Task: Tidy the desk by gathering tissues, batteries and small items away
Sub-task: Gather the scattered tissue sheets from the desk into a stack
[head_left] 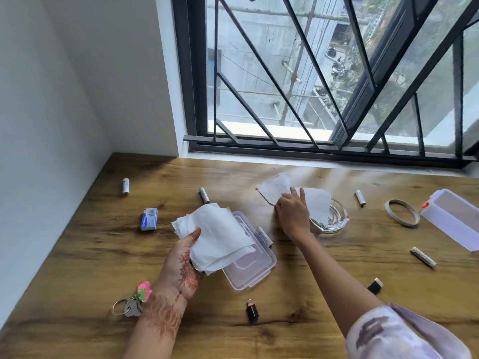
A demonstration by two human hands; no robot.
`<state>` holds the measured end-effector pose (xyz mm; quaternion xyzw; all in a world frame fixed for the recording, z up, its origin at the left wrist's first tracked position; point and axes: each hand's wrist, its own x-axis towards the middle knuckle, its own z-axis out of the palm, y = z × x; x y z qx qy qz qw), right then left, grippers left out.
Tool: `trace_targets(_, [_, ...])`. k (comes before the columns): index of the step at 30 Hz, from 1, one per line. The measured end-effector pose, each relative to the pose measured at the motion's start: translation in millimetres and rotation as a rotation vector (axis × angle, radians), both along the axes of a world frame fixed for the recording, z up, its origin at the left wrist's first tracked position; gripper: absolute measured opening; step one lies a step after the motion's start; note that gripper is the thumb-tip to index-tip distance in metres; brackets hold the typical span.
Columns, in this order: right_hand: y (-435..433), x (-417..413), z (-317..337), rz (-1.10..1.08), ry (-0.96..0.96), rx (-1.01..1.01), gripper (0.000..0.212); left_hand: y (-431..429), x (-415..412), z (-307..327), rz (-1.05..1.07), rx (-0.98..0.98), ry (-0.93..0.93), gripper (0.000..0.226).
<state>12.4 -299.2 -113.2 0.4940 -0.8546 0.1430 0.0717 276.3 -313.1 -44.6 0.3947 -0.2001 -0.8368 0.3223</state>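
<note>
Left hand (pixel 185 265) fingers grip a tissue stack (pixel 215 234); right hand (pixel 293 213) fingers lie flat, open, on two tissues (pixel 278 189). Five batteries (pixel 125 186) litter the desk (pixel 77 255).

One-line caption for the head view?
Left hand holds gathered tissues; right hand reaches another tissue on the desk.

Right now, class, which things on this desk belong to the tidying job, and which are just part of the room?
Belong to the job:
tissue stack in left hand
tissue under right hand
batteries
keys
tape roll

Just there:
window bars
wall
</note>
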Motion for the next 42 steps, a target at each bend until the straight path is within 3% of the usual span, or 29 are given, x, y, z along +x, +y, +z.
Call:
trace_targets(3, [0.5,-4.4,4.8,0.058,-0.085,-0.103,0.018,4.6,-7.5,2.0,0.019,-0.010,-0.015,0.016])
trace_targets(7, [9.5,17.1,41.5,0.098,-0.429,-0.398,0.009,14.1,-16.0,1.4,0.049,-0.011,-0.026,0.015])
trace_targets(9, [16.4,36.6,59.4,0.134,-0.507,-0.499,0.008,19.9,-19.8,1.4,0.058,-0.014,-0.026,0.014])
trace_targets(15, [58.3,101.8,76.8,0.439,-0.584,-0.448,0.007,30.7,-26.9,1.0,0.067,-0.051,-0.021,0.022])
trace_targets(19, [79.8,130.1,67.1,0.691,-0.437,-0.311,0.018,36.9,-31.9,1.7,0.053,0.028,0.072,0.034])
trace_targets(23, [91.1,141.0,53.1,0.729,-0.195,-0.214,0.027,43.9,-34.4,4.8,0.002,0.035,0.167,0.063])
trace_targets(25, [95.3,140.1,54.6,0.729,-0.174,-0.199,0.028,46.1,-36.0,4.1,-0.021,0.023,0.152,0.058])
trace_targets(28, [98.0,130.7,64.4,0.738,-0.315,-0.253,0.024,47.3,-41.4,3.4,-0.014,0.009,0.092,0.030])
trace_targets(31, [91.7,103.2,63.0,0.599,-0.373,-0.361,0.025,45.8,-44.7,-0.6,0.019,-0.031,0.019,0.022])
trace_targets(33, [82.3,72.6,52.7,0.475,-0.231,-0.381,0.024,45.9,-45.8,-0.7,0.024,-0.042,0.006,0.022])
trace_targets(37, [70.8,9.3,32.1,0.249,0.046,-0.099,0.049,48.2,-46.2,1.3,0.036,-0.047,0.014,0.020])
trace_targets(42, [72.2,-29.8,19.9,0.141,0.129,0.050,0.043,50.5,-46.8,5.7,0.053,-0.050,0.035,0.017])
